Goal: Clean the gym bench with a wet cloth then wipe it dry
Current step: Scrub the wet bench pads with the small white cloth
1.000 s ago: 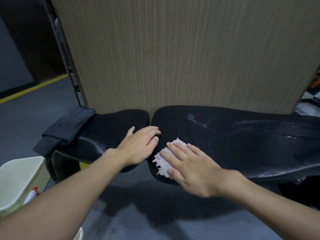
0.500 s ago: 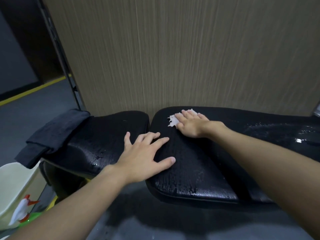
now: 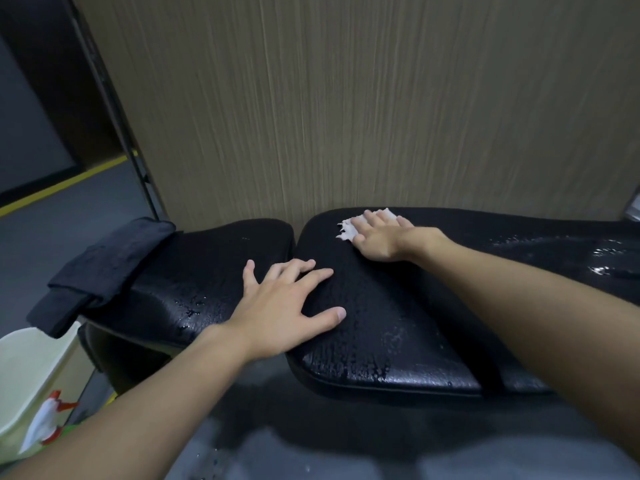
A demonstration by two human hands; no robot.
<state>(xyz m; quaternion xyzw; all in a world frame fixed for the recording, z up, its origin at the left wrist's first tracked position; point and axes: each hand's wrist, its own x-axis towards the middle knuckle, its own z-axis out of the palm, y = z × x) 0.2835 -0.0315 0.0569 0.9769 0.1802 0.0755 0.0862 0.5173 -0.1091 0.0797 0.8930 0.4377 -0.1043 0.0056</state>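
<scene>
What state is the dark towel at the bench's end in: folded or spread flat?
Folded: the dark towel shows stacked layers and drapes over the left end of the seat pad.

Both forearms are showing bare right to the near edge of the view. The left hand and right hand are showing bare too, the fingers slender, a short-trimmed nail showing on the left thumb.

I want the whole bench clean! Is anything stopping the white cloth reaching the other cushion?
Partly: the left hand lies flat across the gap; a dark towel covers the end of that cushion.
</scene>
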